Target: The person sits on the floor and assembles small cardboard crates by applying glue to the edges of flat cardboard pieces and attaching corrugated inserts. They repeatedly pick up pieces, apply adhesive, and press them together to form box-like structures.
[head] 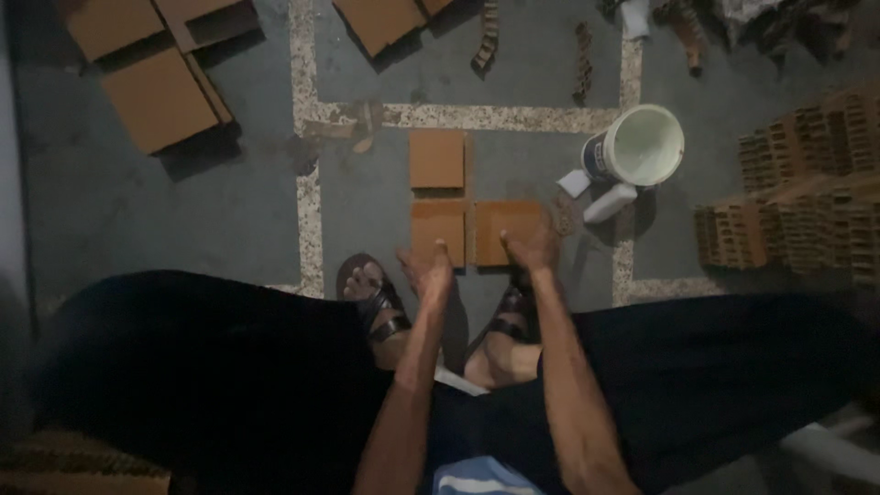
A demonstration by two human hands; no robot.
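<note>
1. Hands reach down between the knees toward three square brown tiles on a grey floor. I take the white bucket [644,145] as landmark.
2. Left hand [427,271]: well left of the bucket and lower in the frame, palm turned inward, fingers straight and close together, tips at the near edge of the near-left tile [437,230]. It holds nothing; whether the tips touch the tile I cannot tell.
3. Right hand [533,246]: left of and below the bucket, fingers slightly spread and blurred, lying over the near edge of the near-right tile [502,223]. It grips nothing that shows.
4. The two near tiles lie side by side, just apart, left of and below the bucket. A third tile [436,159] lies beyond the near-left one, level with the bucket and left of it.
5. The bucket lies tipped on its side, mouth toward the camera, with a white bottle [610,203] just below it.
6. Stacks of hollow bricks [807,183] stand right of the bucket.
7. Larger brown slabs [160,96] lie far left of the bucket.
8. Sandalled feet [376,293] rest on the floor below the tiles, well left of and below the bucket.
</note>
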